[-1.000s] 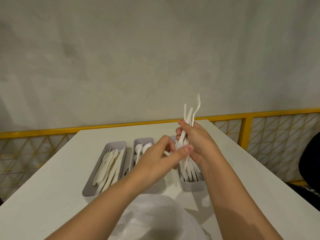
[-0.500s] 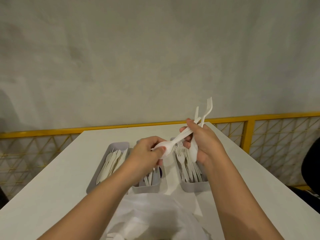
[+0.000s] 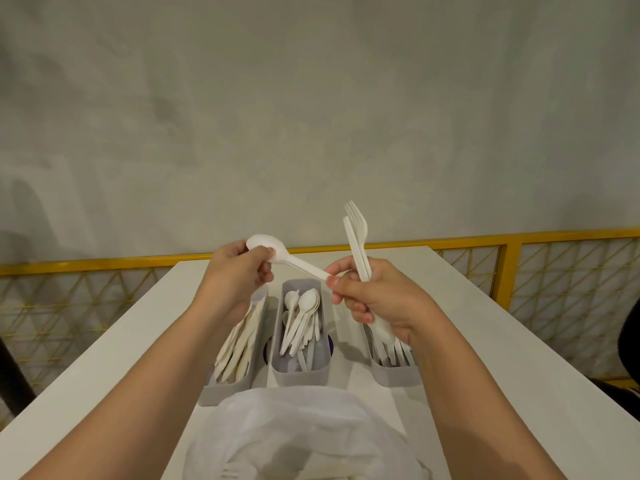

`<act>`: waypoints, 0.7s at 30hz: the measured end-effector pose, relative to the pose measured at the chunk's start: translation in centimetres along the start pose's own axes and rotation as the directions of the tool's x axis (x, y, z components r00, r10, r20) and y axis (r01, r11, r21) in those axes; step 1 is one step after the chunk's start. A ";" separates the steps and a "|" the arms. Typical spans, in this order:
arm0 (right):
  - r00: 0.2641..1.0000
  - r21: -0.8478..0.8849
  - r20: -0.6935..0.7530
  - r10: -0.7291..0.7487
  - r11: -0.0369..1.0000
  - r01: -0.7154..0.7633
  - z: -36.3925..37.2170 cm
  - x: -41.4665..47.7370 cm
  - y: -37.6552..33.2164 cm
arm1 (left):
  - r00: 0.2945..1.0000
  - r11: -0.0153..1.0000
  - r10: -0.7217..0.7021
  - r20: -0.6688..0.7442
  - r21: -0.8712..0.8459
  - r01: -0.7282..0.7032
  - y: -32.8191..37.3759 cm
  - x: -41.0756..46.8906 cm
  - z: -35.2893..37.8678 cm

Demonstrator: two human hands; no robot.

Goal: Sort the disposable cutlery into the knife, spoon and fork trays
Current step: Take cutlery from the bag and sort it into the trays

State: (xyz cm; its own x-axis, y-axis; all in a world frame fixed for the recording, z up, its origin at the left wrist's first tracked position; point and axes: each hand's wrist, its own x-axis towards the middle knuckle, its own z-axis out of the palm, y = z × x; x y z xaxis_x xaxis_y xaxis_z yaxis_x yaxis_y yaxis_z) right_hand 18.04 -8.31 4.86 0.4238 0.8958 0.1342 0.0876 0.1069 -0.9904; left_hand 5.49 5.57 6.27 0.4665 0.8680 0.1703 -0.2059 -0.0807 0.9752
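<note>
My left hand point(image 3: 232, 276) pinches the bowl of a white plastic spoon point(image 3: 290, 260) above the trays. My right hand point(image 3: 373, 298) grips a small bunch of white cutlery point(image 3: 358, 247), a fork and a straight handle sticking up; its fingertips touch the spoon's handle end. Three grey trays stand side by side on the white table: the knife tray point(image 3: 221, 388) at left, the spoon tray point(image 3: 300, 375) in the middle, the fork tray point(image 3: 393, 374) at right, partly hidden by my right wrist.
A translucent white plastic bag point(image 3: 298, 434) lies at the near table edge between my forearms. The white table point(image 3: 485, 334) is bordered by a yellow mesh railing point(image 3: 540, 271) and a grey wall. Something dark sits at the far right edge.
My left hand has pulled the spoon out of the bunch and lifted it up and to the left. My right hand has tilted its remaining cutlery more upright.
</note>
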 end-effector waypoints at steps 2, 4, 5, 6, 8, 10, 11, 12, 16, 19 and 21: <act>1.000 0.092 0.009 0.005 0.996 -0.006 0.5 0.2 0.1 | 0.997 0.996 0.029 0.067 -0.087 -0.023 0.3 -0.5 1.2; 1.000 0.204 0.020 0.013 0.979 -0.017 0.7 0.3 0.1 | 0.976 0.991 0.038 0.216 -0.136 -0.008 0.2 -1.1 2.3; 1.000 0.243 0.019 0.016 0.970 -0.020 0.7 0.4 0.1 | 0.959 0.988 0.034 0.282 -0.154 0.011 0.1 -1.3 2.7; 1.000 0.264 0.015 0.021 0.964 -0.024 0.6 0.4 0.1 | 0.945 0.984 0.028 0.326 -0.175 0.032 -0.1 -1.4 2.9; 0.999 0.266 0.001 0.048 0.963 -0.046 0.4 0.5 0.0 | 0.935 0.976 0.011 0.355 -0.208 0.067 -0.4 -1.1 3.1; 0.995 0.231 -0.029 0.093 0.969 -0.084 0.4 0.5 0.0 | 0.943 0.974 -0.012 0.332 -0.210 0.087 -0.5 -0.5 3.2; 0.992 0.187 -0.058 0.111 0.977 -0.098 0.4 0.5 0.0 | 0.951 0.975 -0.025 0.309 -0.202 0.091 -0.6 -0.1 3.1; 0.989 0.136 -0.090 0.117 0.985 -0.104 0.3 0.5 0.0 | 0.960 0.979 -0.038 0.279 -0.181 0.091 -0.7 0.4 3.1; 0.986 0.112 -0.135 0.097 0.990 -0.082 -0.1 0.4 -0.2 | 0.982 0.976 -0.106 0.157 0.206 0.072 -3.0 2.3 2.8; 0.988 0.116 -0.117 0.104 0.989 -0.091 -0.2 0.3 -0.3 | 0.959 0.779 -0.239 0.152 0.620 0.096 -5.9 3.0 3.1; 0.989 0.078 -0.099 0.106 0.992 -0.098 -0.1 0.3 -0.3 | 0.943 0.572 -0.293 0.161 0.820 0.038 -7.6 3.2 3.8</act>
State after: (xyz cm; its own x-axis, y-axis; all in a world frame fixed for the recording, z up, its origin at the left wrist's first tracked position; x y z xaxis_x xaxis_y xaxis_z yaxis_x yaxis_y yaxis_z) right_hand 18.25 -8.11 5.20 0.5177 0.8550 0.0313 -0.0255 0.0520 -0.9983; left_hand 11.81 7.09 -0.04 0.6382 0.7630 -0.1026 0.6052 -0.4149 0.6794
